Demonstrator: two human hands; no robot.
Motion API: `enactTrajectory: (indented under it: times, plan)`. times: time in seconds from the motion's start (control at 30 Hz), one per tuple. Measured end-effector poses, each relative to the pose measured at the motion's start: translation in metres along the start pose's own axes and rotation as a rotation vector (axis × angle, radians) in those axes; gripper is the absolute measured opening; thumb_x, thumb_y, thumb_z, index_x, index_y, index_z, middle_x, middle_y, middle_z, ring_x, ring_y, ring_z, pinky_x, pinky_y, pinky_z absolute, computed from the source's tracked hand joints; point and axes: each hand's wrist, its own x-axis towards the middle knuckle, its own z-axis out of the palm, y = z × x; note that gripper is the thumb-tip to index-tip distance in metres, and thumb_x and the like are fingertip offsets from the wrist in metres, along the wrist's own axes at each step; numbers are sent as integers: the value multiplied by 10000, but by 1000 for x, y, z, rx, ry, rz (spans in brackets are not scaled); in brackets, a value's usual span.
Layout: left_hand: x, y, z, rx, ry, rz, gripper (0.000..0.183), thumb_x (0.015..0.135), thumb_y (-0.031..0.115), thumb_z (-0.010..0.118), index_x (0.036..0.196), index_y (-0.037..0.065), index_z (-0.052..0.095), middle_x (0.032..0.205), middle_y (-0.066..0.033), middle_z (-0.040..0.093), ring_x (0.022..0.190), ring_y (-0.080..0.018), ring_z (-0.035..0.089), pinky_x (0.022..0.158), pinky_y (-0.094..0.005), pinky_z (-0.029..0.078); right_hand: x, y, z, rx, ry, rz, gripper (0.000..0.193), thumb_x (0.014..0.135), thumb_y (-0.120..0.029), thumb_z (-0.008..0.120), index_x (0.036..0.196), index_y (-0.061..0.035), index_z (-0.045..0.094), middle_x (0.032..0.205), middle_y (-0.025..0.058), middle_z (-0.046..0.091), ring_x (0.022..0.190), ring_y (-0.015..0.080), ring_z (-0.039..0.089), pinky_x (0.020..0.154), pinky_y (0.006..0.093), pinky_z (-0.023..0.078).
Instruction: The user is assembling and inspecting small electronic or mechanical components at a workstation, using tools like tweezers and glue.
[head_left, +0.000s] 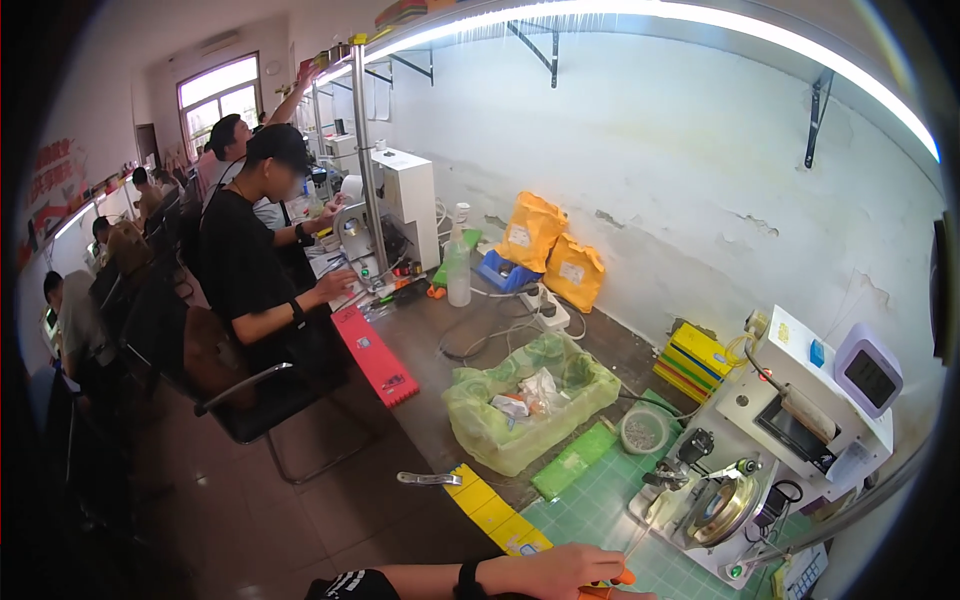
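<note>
My left hand [550,572] reaches in from the lower edge, a black band on its wrist. Its fingers are closed on an orange-handled tool [624,577], whose working end I cannot make out. A thin pale strand or tip rises from near the fingers over the green cutting mat [585,515]. Close by lies a yellow segmented strip [490,508] along the table's edge, with a silver-handled tool [430,479] at its far end. A bit of skin beside the orange handle is cut off by the frame; whose hand it belongs to is unclear. My right hand does not plainly show.
A bag-lined basket [480,425] holds crumpled paper. Right stands a white soldering machine [790,400] with a wire spool [722,512]; near it sits a dish of granules [645,430]. Farther off are a spray bottle [459,265], a red strip [372,352] and a seated co-worker [245,240].
</note>
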Motion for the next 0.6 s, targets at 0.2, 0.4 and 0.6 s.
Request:
enactTrajectory:
  times: [0.2, 0.4, 0.6]
  plan:
    - [-17, -4, 2, 41, -7, -69, 212, 910, 247, 780, 980, 53, 731, 855, -112, 681, 784, -324, 689, 671, -408, 533, 0, 8, 0, -11, -8, 14, 252, 917, -87, 775, 1145, 5, 717, 851, 165, 750, 615, 226, 688, 594, 318, 530]
    - [-21, 5, 29, -10, -1, -108, 220, 884, 197, 729, 1050, 52, 721, 951, -119, 701, 860, -347, 697, 747, -425, 552, -12, 8, 4, -16, -50, -14, 250, 912, -111, 789, 1129, -3, 723, 845, 166, 750, 610, 246, 696, 594, 344, 542]
    - [-18, -5, 23, 34, -148, 95, 355, 909, 160, 742, 1221, 22, 645, 1063, -115, 667, 910, -294, 685, 801, -384, 555, -12, 26, 28, -164, -72, -173, 230, 967, -224, 722, 1100, -42, 679, 960, 180, 720, 847, 355, 707, 751, 445, 565]
